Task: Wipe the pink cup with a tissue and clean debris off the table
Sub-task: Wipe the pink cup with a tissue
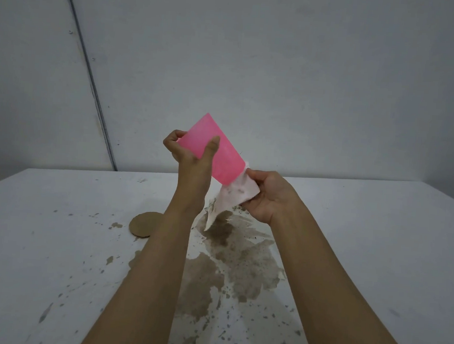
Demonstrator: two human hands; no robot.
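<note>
Fingers (212, 145) of my left hand (192, 152) curl round the base of the tilted pink plastic cup (216, 154) above the white table (378, 238); my right hand (270, 198) pinches a soiled white tissue (235, 194) at its mouth. Cup-wiping is underway, I judge; next, the brown debris (230, 256) needs sweeping.

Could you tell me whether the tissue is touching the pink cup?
Touching. The head view shows the tissue, held in the right hand, bunched against the lowered mouth of the pink cup with no gap; the left hand grips the cup.
</note>
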